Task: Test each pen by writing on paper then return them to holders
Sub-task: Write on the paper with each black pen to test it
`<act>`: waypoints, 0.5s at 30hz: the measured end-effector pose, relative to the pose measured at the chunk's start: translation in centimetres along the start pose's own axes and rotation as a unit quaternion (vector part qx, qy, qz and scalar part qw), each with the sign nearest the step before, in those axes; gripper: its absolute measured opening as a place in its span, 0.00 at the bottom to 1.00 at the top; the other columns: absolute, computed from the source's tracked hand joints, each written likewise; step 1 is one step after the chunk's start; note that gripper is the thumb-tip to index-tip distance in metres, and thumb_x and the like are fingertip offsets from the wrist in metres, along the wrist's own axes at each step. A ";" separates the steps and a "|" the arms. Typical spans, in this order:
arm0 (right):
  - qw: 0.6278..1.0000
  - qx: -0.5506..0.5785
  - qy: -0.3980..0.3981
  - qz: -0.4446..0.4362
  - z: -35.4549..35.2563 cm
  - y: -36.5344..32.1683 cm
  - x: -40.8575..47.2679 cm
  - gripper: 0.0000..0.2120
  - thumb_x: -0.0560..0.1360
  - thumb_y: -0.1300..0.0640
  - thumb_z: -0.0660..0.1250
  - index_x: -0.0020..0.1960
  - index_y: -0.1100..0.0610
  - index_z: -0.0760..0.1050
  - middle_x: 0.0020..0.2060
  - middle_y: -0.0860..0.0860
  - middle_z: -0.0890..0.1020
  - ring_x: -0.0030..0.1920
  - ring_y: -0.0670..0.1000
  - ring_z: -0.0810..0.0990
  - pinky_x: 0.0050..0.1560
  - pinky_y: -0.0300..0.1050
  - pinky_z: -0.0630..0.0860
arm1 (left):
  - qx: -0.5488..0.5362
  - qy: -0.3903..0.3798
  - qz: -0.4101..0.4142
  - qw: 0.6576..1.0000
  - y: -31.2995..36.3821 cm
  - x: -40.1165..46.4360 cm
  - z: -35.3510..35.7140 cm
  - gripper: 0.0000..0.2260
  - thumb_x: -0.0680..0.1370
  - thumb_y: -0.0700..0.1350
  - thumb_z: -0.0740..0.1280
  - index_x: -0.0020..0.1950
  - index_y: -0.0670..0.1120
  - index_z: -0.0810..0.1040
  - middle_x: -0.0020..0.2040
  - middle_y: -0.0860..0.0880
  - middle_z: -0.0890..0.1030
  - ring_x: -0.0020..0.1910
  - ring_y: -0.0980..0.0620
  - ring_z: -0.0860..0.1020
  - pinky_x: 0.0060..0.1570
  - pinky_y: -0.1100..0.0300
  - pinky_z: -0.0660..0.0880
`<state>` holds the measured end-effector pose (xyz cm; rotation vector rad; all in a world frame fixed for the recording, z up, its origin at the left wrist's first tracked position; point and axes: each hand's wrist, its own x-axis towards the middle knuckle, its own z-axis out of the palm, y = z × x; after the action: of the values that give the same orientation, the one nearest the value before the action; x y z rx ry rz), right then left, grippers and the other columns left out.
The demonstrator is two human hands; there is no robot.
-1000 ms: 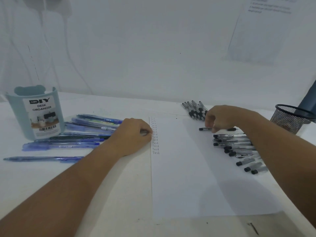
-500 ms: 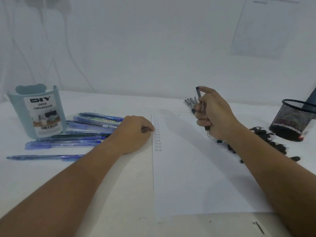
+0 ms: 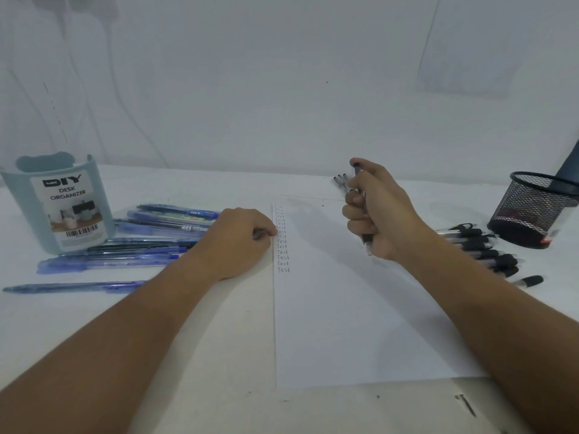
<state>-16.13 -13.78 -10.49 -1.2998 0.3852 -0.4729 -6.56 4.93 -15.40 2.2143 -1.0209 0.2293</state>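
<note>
- Right hand (image 3: 376, 211): raised above the white sheet of paper (image 3: 360, 308), fingers curled tight round a black-capped clear pen (image 3: 365, 236) held nearly upright, thumb on its top end.
- Left hand (image 3: 238, 242): resting on the white tabletop (image 3: 156, 355) with fingers curled under, knuckles touching the paper's left edge; whether it holds anything cannot be told.
- Paper: a column of handwritten "Test" words (image 3: 282, 242) runs down its left margin.
- Loose blue pens (image 3: 125, 245): lying left of the left hand, beside the pale blue desk organizer (image 3: 56, 208).
- Black-capped pens (image 3: 482, 250): laid in a row behind the right forearm, near the black wire mesh cup (image 3: 532, 211); the forearm covers part of the row.
- More black pens (image 3: 341, 180): behind the right hand, mostly hidden.
</note>
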 end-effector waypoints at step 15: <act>0.990 -0.117 -0.073 -0.021 0.7 1.1 -2.8 0.12 0.84 0.48 0.56 0.50 0.57 0.64 0.34 0.60 0.84 0.28 0.55 0.74 0.27 0.43 0.71 | 0.012 -0.016 -0.007 1.000 0.1 -0.1 -0.1 0.12 0.76 0.37 0.63 0.53 0.45 0.83 0.54 0.51 0.82 0.54 0.55 0.78 0.55 0.68 0.69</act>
<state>-17.95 -11.49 -11.40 -1.5622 0.2981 -0.3726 -6.63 5.04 -15.31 2.2529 -1.0235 0.2018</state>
